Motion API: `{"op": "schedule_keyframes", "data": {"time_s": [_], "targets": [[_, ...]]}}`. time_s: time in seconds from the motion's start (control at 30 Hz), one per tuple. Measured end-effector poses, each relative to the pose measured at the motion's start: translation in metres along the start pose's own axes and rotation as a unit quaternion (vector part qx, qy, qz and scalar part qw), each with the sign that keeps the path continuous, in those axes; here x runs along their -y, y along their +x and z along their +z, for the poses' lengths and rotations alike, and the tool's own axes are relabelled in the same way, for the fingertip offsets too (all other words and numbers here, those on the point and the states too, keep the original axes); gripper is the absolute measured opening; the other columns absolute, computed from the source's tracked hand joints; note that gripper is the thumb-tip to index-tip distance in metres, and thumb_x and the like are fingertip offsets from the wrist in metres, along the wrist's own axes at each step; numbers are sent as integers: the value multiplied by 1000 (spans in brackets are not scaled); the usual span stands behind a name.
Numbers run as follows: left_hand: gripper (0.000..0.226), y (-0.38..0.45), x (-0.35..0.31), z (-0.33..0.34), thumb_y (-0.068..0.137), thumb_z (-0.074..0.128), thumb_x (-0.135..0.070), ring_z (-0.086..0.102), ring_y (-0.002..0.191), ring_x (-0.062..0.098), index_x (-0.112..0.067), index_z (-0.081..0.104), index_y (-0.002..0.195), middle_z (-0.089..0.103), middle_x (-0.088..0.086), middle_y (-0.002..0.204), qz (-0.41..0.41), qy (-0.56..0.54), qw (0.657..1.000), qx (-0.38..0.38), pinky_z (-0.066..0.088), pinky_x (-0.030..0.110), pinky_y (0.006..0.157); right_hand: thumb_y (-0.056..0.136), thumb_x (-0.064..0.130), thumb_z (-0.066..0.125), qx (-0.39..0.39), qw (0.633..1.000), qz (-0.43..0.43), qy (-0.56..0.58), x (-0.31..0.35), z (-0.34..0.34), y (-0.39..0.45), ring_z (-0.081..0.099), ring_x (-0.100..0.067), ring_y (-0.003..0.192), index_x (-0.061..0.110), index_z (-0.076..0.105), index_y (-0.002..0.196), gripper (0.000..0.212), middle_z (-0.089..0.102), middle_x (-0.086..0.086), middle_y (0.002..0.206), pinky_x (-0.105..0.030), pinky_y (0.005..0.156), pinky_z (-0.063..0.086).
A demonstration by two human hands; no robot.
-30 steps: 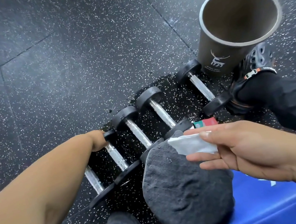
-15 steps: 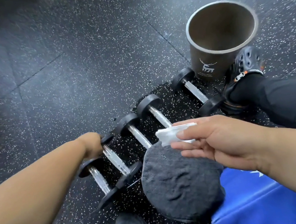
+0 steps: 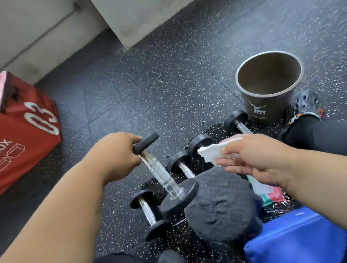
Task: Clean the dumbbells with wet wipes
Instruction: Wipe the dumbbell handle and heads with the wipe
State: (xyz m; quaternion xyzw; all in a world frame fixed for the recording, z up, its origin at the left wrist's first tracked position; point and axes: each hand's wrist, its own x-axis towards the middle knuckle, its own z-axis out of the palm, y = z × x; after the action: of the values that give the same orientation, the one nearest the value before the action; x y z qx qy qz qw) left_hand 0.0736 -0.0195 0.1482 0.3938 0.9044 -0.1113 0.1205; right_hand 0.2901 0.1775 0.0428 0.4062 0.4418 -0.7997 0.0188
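Dumbbell (image 3: 167, 175) is up off the floor w/ the left hand (image 3: 115, 155) curled round its far head, prob. so the chrome handle and near head hang clear for wiping. Long axis runs diagonal: far head at the hand, near head lower and toward the person, just beside the grey knee (image 3: 222, 205). It's tilted, not level; whether the near head touches the knee or the dumbbell (image 3: 150, 213) lying below it, I can't tell, motion blur.

Right hand (image 3: 255, 159) pinches a white wet wipe (image 3: 212, 151) btwn thumb and fingers, wipe end sticking out toward the lifted dumbbell, near it but apart. Looks held ready to meet the handle.

Other dumbbells lie on the floor in a row beyond the knee, handles roughly parallel, running toward the brown bin (image 3: 270, 85); the last one sits just beside the bin. Wipe packet (image 3: 269, 193) lies on the floor right of the knee, under the right wrist, within easy reach.
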Motion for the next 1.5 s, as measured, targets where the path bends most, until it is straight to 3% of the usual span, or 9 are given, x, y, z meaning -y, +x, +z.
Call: {"op": "schedule_keyframes", "data": {"time_s": [0.17,0.3,0.6,0.97,1.07,1.13,1.23,1.33,1.5], "targets": [[36,-46,-57,-15,78,65,-17,61,60,3,-37,76,106,67,-14,64,33,-62,998,-7,49,29,57,97,3,62,28,993,-57,-99,-10,-8,-14,76,-18,83,9,72,111,18,79,-22,109,-29,65,60],[37,-65,-92,-12,77,62,-35,62,64,3,-45,77,110,70,-17,69,62,-123,991,-6,54,30,64,77,21,71,54,984,-64,-159,-22,-1,-28,69,-31,82,6,72,101,29,79,-23,101,-58,81,59],[40,-43,-104,32,86,72,-32,55,64,4,-51,73,122,66,-14,71,84,-133,987,-34,46,27,66,95,15,71,17,983,-89,-160,-36,-1,-15,76,-25,93,13,65,94,7,77,-16,102,-34,70,48],[47,-17,-88,48,88,68,-34,69,91,15,-51,69,131,78,-13,98,125,-137,982,-46,50,26,75,84,30,77,43,988,-107,-102,-43,24,8,54,-18,80,22,63,81,16,62,-1,80,-36,75,40],[60,-14,-84,47,83,64,-23,67,94,16,-52,67,135,78,-12,103,136,-131,981,-39,44,25,73,74,37,69,45,994,-90,-43,-40,21,10,48,-17,66,24,62,68,15,55,-1,70,-38,70,38],[57,-12,-84,48,83,63,-22,67,96,17,-49,68,133,78,-11,104,140,-123,982,-35,45,26,74,86,30,56,48,996,-70,2,-42,13,19,50,-16,59,19,63,67,24,57,0,66,-37,68,40],[38,-10,-83,48,85,62,-25,67,91,21,-38,72,118,76,-8,94,147,-115,982,-36,51,30,73,102,14,47,78,995,-65,-14,-44,10,26,71,-16,71,5,80,91,36,79,-7,86,-36,78,52],[30,-7,-85,47,88,63,-30,66,87,21,-38,73,115,74,-7,89,146,-120,981,-36,52,31,72,97,3,68,94,990,-98,-31,-51,12,30,67,-17,71,5,75,106,11,77,-12,93,-30,68,51],[36,-8,-91,45,84,63,-26,66,90,22,-38,72,117,74,-6,92,149,-103,983,-27,56,35,78,91,5,78,107,987,-116,-31,-53,17,30,72,-15,78,6,77,109,18,81,-13,100,-21,63,53]]}}
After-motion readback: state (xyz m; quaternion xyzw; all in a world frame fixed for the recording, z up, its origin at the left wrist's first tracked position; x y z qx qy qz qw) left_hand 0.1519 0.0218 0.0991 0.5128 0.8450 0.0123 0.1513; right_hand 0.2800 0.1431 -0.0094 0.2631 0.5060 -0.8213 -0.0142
